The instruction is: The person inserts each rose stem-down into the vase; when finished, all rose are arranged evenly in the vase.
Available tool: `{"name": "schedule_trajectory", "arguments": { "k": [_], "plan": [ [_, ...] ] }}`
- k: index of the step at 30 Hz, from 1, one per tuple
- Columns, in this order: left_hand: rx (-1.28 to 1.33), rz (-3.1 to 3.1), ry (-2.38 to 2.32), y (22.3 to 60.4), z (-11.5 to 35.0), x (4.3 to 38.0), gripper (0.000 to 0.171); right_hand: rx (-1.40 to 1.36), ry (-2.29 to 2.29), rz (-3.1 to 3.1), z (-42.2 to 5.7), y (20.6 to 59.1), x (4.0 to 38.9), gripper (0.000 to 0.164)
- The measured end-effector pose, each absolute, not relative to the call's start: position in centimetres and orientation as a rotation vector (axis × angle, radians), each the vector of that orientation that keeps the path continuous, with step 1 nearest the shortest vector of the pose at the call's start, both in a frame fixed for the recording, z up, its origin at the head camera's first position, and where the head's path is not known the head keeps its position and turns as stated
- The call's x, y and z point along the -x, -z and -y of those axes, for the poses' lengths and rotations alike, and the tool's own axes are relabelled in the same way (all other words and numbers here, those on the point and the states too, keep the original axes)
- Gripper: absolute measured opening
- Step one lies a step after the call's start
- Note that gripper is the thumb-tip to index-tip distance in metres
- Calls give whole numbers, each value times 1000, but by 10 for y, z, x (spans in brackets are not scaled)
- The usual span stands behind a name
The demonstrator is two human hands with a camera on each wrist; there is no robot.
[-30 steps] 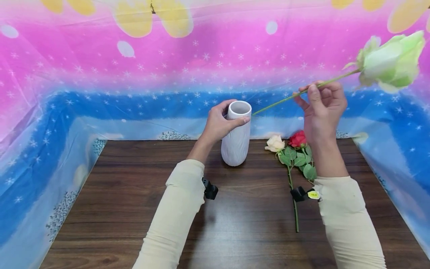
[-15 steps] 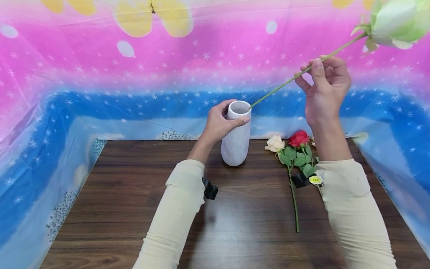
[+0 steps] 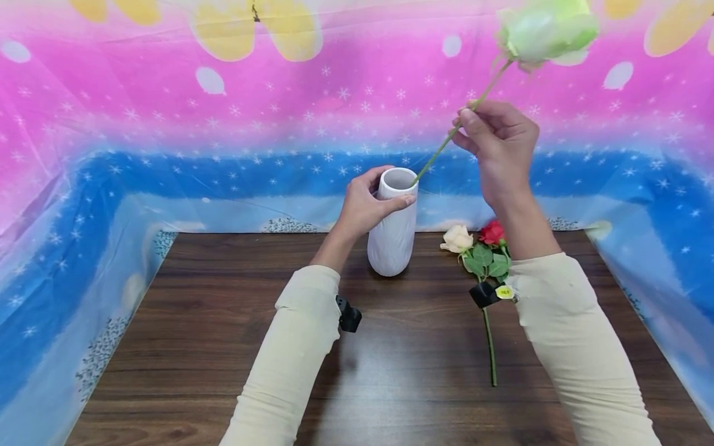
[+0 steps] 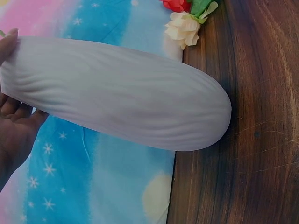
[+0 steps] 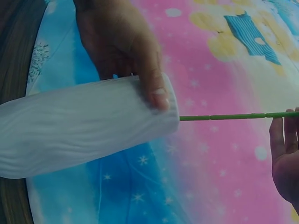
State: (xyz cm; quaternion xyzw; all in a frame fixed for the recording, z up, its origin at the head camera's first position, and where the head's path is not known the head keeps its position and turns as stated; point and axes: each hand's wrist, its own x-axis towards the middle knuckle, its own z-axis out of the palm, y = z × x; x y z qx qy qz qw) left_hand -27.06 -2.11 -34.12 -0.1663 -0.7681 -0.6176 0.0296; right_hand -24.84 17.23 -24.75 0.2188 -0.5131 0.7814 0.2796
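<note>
A white ribbed vase [image 3: 392,238] stands upright near the table's back edge. My left hand [image 3: 365,201] grips it just below the rim, thumb across the front and fingers behind. Above and to the right, my right hand [image 3: 499,148] pinches the green stem of a pale green-white rose [image 3: 549,34] between thumb and fingers. The stem slants down to the left, its lower end at the right side of the vase's mouth. In the right wrist view the stem [image 5: 224,116] meets the vase's rim, and its tip is hidden there.
On the wooden table [image 3: 234,341], right of the vase, lie a cream rose [image 3: 457,238] and a red rose [image 3: 492,232] with green leaves, partly behind the right forearm. A patterned pink and blue cloth [image 3: 251,124] rises behind and along the sides.
The right hand first rose, then swung left with the green-white rose, making the stem steeper. Its lower end went from beside the vase to the mouth. The left hand stayed on the vase.
</note>
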Motion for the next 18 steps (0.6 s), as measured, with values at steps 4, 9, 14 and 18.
{"name": "schedule_trajectory", "arguments": {
  "k": [4, 9, 14, 18],
  "plan": [
    [521, 2371, 1894, 341, 21, 270, 65, -625, -2086, 1465, -164, 254, 252, 31],
    [529, 2363, 1894, 341, 21, 271, 65, -693, -2098, 1540, -157, 266, 255, 39],
    [540, 2358, 1888, 341, 22, 271, 65, -685, -2065, 1686, -152, 280, 260, 43],
    [553, 2355, 1890, 341, 22, 271, 64, -669, -2054, 1773, -150, 289, 263, 39]
  ]
}}
